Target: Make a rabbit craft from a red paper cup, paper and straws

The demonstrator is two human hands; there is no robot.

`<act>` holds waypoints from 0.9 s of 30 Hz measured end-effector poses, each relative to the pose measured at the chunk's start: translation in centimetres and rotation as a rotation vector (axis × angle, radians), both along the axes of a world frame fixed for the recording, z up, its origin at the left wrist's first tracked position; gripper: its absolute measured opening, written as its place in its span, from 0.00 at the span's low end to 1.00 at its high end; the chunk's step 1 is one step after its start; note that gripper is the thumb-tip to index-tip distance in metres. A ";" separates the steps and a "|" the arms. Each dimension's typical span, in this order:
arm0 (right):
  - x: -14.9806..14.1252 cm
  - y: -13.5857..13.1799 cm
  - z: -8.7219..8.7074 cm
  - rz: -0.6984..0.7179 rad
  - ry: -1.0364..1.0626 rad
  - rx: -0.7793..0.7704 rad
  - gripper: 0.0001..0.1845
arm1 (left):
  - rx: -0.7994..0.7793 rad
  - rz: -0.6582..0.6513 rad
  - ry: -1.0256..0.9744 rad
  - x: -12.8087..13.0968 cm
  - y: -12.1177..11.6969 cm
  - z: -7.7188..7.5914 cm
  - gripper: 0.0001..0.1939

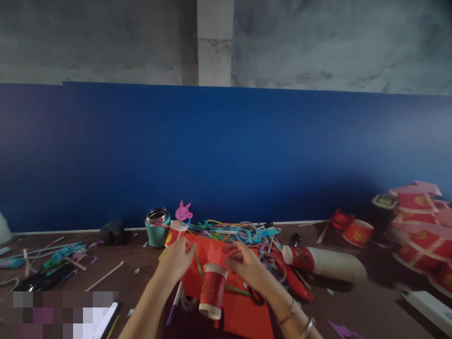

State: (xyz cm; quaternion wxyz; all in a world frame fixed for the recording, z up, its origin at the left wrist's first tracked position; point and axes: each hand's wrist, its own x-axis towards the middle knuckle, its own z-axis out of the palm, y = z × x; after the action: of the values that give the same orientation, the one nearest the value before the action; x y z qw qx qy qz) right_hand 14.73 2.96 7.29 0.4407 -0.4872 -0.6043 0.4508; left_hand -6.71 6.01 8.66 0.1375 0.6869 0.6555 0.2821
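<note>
Red paper [245,315] hides partly behind the cup [213,293], between left hand [181,256] and right hand [244,262]; fingers bent, can't tell what's held.

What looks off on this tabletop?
Stack of paper cups lies on its side, right of the right hand; purple paper scraps look untidy; teal insulated jar stands lidless. No spill visible.
</note>
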 end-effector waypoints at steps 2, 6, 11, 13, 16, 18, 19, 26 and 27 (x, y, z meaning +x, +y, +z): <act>-0.7 -0.3 -0.9 0.001 -0.088 0.052 0.16 | -0.098 -0.041 -0.037 0.1 0.1 -0.1 0.11; -1.7 -0.9 -2.0 -0.032 -0.233 0.176 0.17 | -0.120 -0.122 -0.146 1.2 0.2 -0.4 0.12; -1.8 -0.7 -1.7 0.005 -0.211 0.169 0.14 | -0.121 -0.278 -0.231 2.8 0.2 -1.1 0.11; -1.7 -0.3 -1.3 -0.038 -0.159 0.173 0.08 | -0.116 -0.321 -0.251 3.2 0.0 -1.1 0.10; -1.8 0.2 -1.2 -0.123 -0.003 0.165 0.06 | -0.125 -0.376 -0.322 3.8 -0.6 -0.9 0.10; -2.1 0.4 -1.4 -0.141 0.147 0.065 0.10 | -0.150 -0.408 -0.379 4.0 -0.9 -0.7 0.10; -2.2 0.4 -1.6 -0.147 0.215 0.000 0.12 | -0.166 -0.416 -0.401 4.2 -1.0 -0.7 0.10; -2.9 0.1 -2.3 -0.199 0.430 -0.212 0.13 | -0.242 -0.412 -0.440 4.7 -1.1 -0.7 0.10; -2.9 0.1 -2.4 -0.207 0.429 -0.217 0.13 | -0.243 -0.417 -0.440 4.7 -1.1 -0.7 0.10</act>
State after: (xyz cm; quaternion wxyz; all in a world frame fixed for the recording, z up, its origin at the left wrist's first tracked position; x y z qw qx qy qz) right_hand 11.81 3.09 4.93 0.5478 -0.4839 -0.3921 0.5585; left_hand -2.02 4.89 7.93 0.4119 0.7072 0.4843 0.3093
